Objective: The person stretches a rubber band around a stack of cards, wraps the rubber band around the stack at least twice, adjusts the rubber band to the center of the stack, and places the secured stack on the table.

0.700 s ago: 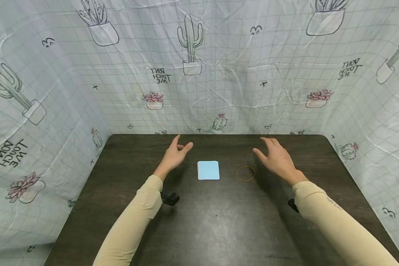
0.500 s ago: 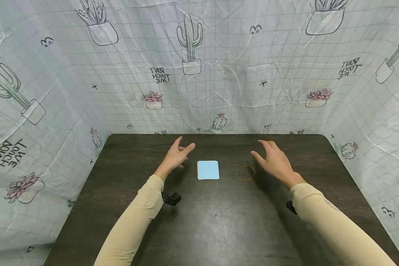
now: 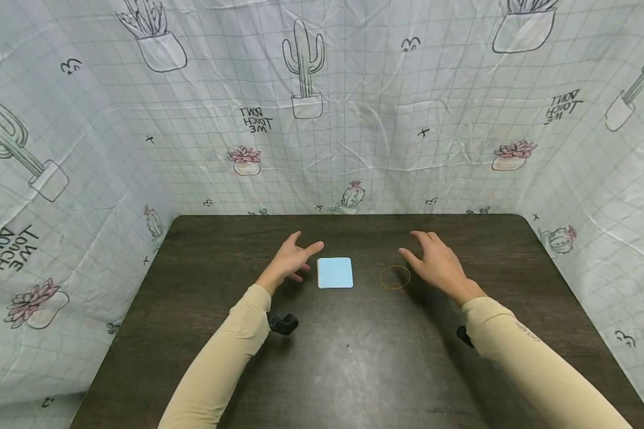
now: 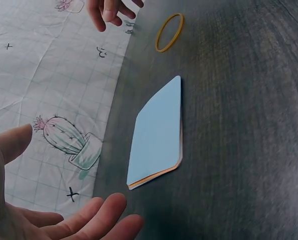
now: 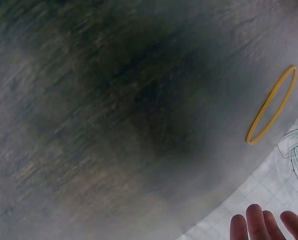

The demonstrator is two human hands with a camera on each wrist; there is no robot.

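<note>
A small stack of square cards with rounded corners, light blue on top (image 3: 335,273), lies flat on the dark wooden table (image 3: 349,369). In the left wrist view, orange and white edges show beneath the blue card (image 4: 159,130). To its right lies a thin yellow rubber band (image 3: 381,277) in a loose oval. My left hand (image 3: 291,258) hovers just left of the stack, thumb and fingers spread, holding nothing. Close to the right of the band is my right hand (image 3: 437,262), fingers relaxed and thumb apart, with nothing in it.
A white grid-patterned curtain (image 3: 375,119) printed with cacti surrounds the table's back and sides. Each wrist carries a black strap mount, the left one (image 3: 283,324) showing below the sleeve.
My left hand has moved right and nearer, closer to the card stack. The right hand has shifted slightly left toward the rubber band. The stack and band lie as before.
</note>
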